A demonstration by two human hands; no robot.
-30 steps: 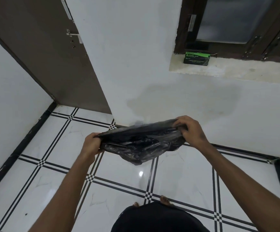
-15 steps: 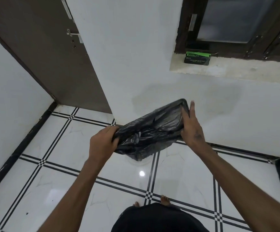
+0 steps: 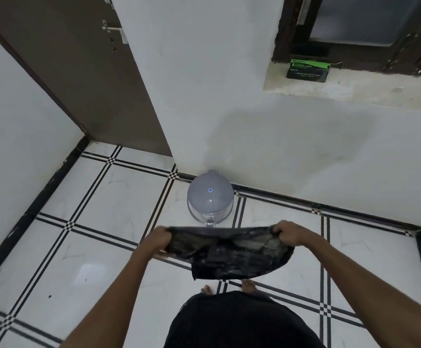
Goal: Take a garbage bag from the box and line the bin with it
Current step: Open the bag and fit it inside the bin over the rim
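Observation:
A black garbage bag (image 3: 232, 257) hangs stretched between my two hands over the tiled floor, crumpled and still partly folded. My left hand (image 3: 159, 241) grips its left top corner and my right hand (image 3: 288, 233) grips its right top corner. Just beyond the bag, a small grey pedal bin (image 3: 210, 197) stands against the white wall with its domed lid closed. The black and green garbage bag box (image 3: 307, 70) sits on the window ledge at the upper right.
A brown door (image 3: 73, 71) with a bolt stands at the back left. White walls close in on the left and ahead. The floor is glossy white tile with black lines. My bare feet (image 3: 248, 286) show under the bag.
My hands dropped lower and pulled apart, drawing the bag out wide and flat. The bin, hidden behind the bag before, is now in sight.

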